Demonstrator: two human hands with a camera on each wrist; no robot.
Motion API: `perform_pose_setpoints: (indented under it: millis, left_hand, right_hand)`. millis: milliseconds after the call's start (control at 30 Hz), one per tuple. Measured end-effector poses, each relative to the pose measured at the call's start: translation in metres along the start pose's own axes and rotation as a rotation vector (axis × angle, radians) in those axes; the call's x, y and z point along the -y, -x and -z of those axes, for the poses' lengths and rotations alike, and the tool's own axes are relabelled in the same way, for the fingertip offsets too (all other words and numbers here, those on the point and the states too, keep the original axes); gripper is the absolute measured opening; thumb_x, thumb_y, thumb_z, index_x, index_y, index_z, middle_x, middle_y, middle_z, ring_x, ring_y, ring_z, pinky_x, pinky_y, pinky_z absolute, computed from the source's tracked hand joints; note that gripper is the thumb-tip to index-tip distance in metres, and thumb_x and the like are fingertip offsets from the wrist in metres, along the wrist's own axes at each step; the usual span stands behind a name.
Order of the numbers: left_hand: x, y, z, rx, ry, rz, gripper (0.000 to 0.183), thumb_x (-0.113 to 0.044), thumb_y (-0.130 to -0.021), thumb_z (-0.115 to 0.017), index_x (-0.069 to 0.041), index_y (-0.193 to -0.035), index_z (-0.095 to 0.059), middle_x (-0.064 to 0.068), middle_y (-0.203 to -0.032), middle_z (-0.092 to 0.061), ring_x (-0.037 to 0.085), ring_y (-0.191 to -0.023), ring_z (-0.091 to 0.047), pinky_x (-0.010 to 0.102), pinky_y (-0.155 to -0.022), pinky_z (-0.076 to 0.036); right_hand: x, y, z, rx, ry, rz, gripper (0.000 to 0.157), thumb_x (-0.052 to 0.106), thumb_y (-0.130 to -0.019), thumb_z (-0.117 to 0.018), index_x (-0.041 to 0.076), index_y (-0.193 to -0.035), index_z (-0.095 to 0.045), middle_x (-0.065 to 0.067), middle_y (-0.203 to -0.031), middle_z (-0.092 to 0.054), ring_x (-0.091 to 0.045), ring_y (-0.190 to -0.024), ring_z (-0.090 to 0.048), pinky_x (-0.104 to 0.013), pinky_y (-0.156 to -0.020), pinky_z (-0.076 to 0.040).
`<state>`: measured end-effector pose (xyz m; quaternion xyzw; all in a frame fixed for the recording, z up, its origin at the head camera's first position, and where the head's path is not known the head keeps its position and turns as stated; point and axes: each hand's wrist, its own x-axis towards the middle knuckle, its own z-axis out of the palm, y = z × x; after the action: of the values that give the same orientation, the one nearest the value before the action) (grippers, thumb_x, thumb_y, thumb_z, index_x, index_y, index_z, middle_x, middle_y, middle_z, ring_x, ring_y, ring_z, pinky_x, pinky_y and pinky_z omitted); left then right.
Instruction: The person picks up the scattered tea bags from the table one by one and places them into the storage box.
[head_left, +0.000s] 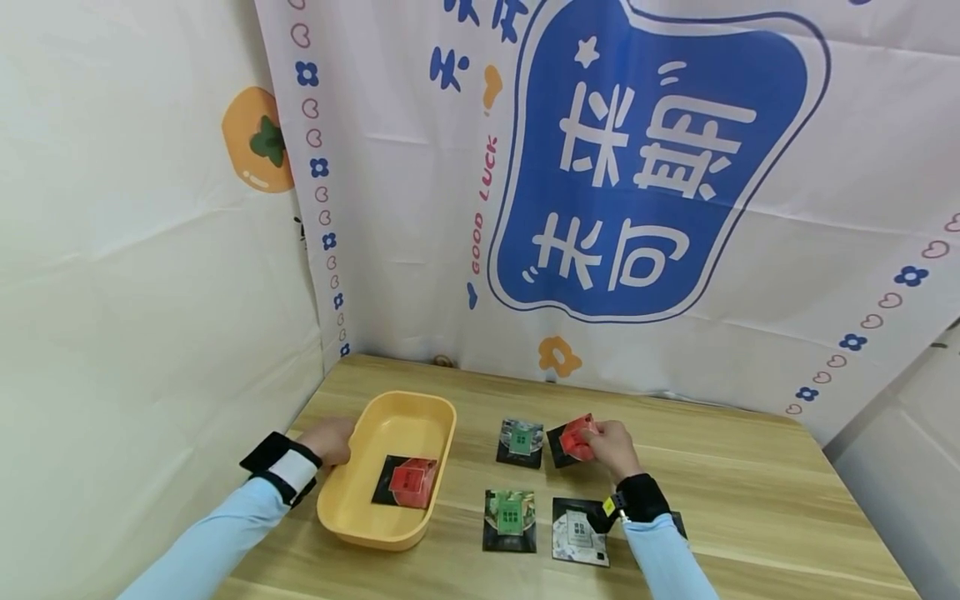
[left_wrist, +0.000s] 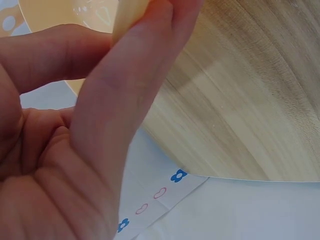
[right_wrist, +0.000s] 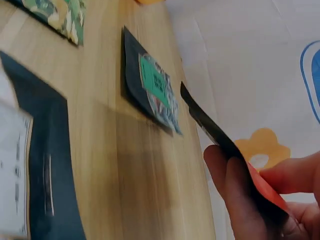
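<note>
My left hand (head_left: pixel 330 440) pinches the left rim of a yellow plastic basin (head_left: pixel 352 518), thumb and fingers on either side of the wall. In the left wrist view the same hand (left_wrist: pixel 100 90) grips the basin's edge. One red and black packet (head_left: pixel 408 481) lies flat inside the basin. My right hand (head_left: pixel 615 450) pinches a second red and black packet (head_left: pixel 573 440) by its right side. The right wrist view shows this packet (right_wrist: pixel 220 137) lifted off the table and tilted, between thumb and fingers.
On the wooden table (head_left: pixel 750 500) lie a grey-green packet (head_left: pixel 520 442), a green packet (head_left: pixel 509 521) and a white packet (head_left: pixel 579 533). Another dark packet (head_left: pixel 678 523) is mostly hidden under the right forearm. Printed cloth (head_left: pixel 420 250) hangs behind the table's back edge.
</note>
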<state>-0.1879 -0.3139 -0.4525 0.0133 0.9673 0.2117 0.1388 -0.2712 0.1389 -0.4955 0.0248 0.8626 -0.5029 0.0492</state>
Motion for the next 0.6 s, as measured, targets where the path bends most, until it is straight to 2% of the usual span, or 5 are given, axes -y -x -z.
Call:
perform_pose_setpoints:
  millis: [167, 300, 433, 600]
  left_hand:
    - [0.0, 0.001, 0.0, -0.006, 0.017, 0.003, 0.025, 0.015, -0.071, -0.049, 0.003, -0.09, -0.06, 0.006, -0.07, -0.058, 0.014, -0.049, -0.054, 0.018, -0.04, -0.039]
    - [0.0, 0.0, -0.001, -0.002, 0.023, 0.004, 0.024, 0.014, -0.071, -0.05, 0.003, -0.09, -0.06, 0.006, -0.069, -0.059, 0.014, -0.049, -0.056, 0.018, -0.04, -0.041]
    - [-0.001, 0.0, -0.001, 0.006, 0.024, 0.009, 0.026, 0.014, -0.07, -0.05, 0.003, -0.092, -0.06, 0.006, -0.071, -0.059, 0.014, -0.051, -0.057, 0.019, -0.04, -0.043]
    - [-0.001, 0.0, 0.0, 0.0, 0.015, 0.0, 0.026, 0.014, -0.07, -0.049, 0.003, -0.09, -0.06, 0.006, -0.07, -0.058, 0.014, -0.05, -0.056, 0.019, -0.04, -0.04]
  right_hand:
    - [0.007, 0.003, -0.008, 0.02, -0.013, 0.015, 0.025, 0.01, -0.096, -0.057, -0.011, -0.105, -0.068, -0.008, -0.078, -0.067, -0.008, -0.06, -0.056, -0.022, -0.056, -0.049]
    - [0.009, 0.005, -0.012, 0.016, -0.024, 0.011, 0.023, 0.01, -0.097, -0.058, -0.009, -0.102, -0.069, -0.007, -0.078, -0.066, -0.008, -0.059, -0.055, -0.021, -0.055, -0.048]
    - [0.012, 0.007, -0.015, 0.02, -0.038, 0.017, 0.022, 0.009, -0.097, -0.058, -0.009, -0.102, -0.069, -0.008, -0.08, -0.067, -0.008, -0.061, -0.057, -0.023, -0.057, -0.051]
    - [0.015, 0.007, -0.017, 0.024, -0.035, 0.034, 0.02, 0.008, -0.096, -0.058, -0.009, -0.098, -0.069, -0.008, -0.078, -0.067, -0.009, -0.061, -0.055, -0.025, -0.058, -0.05]
